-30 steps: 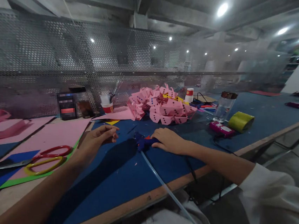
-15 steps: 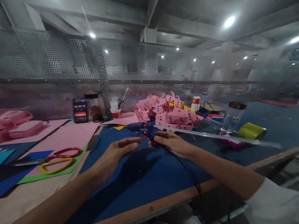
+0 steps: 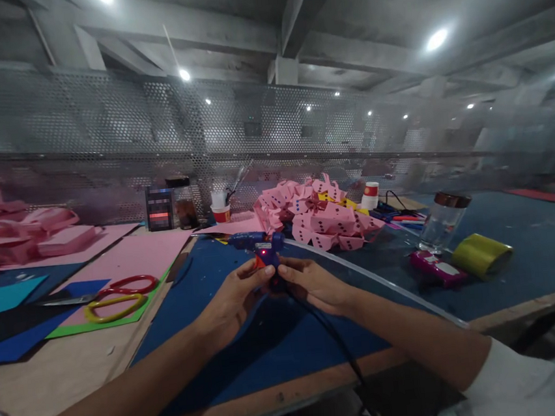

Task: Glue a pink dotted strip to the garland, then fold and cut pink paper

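A blue hot glue gun (image 3: 266, 245) with an orange trigger and a lit red light is held upright above the blue table mat (image 3: 252, 348). My left hand (image 3: 234, 297) and my right hand (image 3: 314, 283) both grip its handle, thumbs side by side. A long clear glue stick (image 3: 377, 277) sticks out of the gun's back and slants down to the right. The black cord (image 3: 337, 339) drops from the handle over the table's front edge. Behind the gun lies a heap of pink dotted paper shapes (image 3: 328, 223).
Scissors (image 3: 119, 298) with red and yellow handles rest on coloured sheets at left, near piled pink paper pieces (image 3: 39, 231). At right stand a clear jar (image 3: 441, 225), a yellow roll (image 3: 481, 257) and a magenta object (image 3: 438, 268). Paper cups (image 3: 221, 210) stand at the back.
My left hand has come in from the left and closed on the glue gun's handle beside my right hand. The view has shifted slightly, and the glue stick's far end hangs lower.
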`<state>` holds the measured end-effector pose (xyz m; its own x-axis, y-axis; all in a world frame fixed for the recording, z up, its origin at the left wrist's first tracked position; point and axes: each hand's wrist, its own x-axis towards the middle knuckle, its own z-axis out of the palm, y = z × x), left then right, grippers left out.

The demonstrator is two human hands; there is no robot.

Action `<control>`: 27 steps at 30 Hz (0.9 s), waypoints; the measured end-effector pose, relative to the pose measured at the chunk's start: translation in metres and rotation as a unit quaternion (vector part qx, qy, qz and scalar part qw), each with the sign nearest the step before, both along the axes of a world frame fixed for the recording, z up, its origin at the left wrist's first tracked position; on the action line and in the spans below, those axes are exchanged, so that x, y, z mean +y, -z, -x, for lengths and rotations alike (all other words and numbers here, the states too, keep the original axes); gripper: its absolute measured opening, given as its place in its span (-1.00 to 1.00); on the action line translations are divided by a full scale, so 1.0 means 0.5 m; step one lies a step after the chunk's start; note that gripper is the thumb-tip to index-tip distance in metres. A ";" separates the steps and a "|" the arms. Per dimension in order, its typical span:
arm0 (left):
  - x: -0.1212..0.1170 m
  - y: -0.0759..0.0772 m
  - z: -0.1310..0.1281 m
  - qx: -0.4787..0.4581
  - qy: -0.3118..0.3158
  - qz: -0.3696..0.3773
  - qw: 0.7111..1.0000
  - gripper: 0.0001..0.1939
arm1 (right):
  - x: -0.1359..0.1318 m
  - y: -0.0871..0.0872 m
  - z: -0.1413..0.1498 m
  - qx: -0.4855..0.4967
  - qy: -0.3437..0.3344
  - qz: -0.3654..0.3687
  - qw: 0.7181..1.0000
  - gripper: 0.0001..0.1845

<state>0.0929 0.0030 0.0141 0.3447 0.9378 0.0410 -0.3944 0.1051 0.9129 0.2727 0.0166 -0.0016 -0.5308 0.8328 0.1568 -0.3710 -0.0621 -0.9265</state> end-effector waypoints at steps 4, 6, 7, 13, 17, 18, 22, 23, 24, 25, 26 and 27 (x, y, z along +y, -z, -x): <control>0.009 0.007 0.003 -0.007 -0.008 0.009 1.000 -0.78 | 0.000 -0.002 0.000 -0.042 0.031 -0.030 0.998 -0.52; 0.011 0.005 0.008 -0.001 -0.012 -0.011 1.000 -0.81 | 0.000 -0.008 -0.004 -0.114 0.061 -0.085 0.988 -0.53; 0.012 0.003 0.011 0.003 -0.017 -0.023 1.000 -0.81 | -0.002 -0.011 -0.007 -0.165 0.083 -0.125 0.975 -0.55; 0.022 -0.013 0.037 0.021 -0.072 -0.042 0.996 -0.74 | -0.043 -0.013 -0.021 -0.407 0.204 -0.426 0.782 -0.84; 0.033 -0.007 0.046 0.025 -0.097 -0.044 0.994 -0.68 | -0.072 -0.040 -0.032 -0.382 0.268 -0.592 0.657 -0.86; 0.035 -0.004 0.047 0.026 -0.094 -0.045 0.994 -0.69 | -0.074 -0.052 -0.036 -0.378 0.308 -0.608 0.627 -0.86; 0.035 0.007 0.044 0.040 -0.071 -0.056 0.995 -0.68 | -0.059 -0.087 -0.053 -0.389 0.396 -0.593 0.583 -0.72; 0.033 0.008 0.043 0.045 -0.065 -0.060 0.995 -0.67 | -0.054 -0.090 -0.056 -0.395 0.392 -0.581 0.593 -0.71; 0.030 0.008 0.041 0.049 -0.059 -0.062 0.995 -0.66 | -0.048 -0.090 -0.057 -0.401 0.385 -0.569 0.606 -0.70; 0.028 0.008 0.040 0.052 -0.052 -0.064 0.995 -0.66 | -0.043 -0.088 -0.057 -0.406 0.377 -0.556 0.619 -0.71; 0.025 0.008 0.039 0.054 -0.045 -0.064 0.995 -0.67 | -0.039 -0.085 -0.057 -0.409 0.372 -0.546 0.630 -0.73; 0.022 0.007 0.039 0.056 -0.040 -0.064 0.996 -0.67 | -0.037 -0.081 -0.057 -0.409 0.371 -0.537 0.638 -0.76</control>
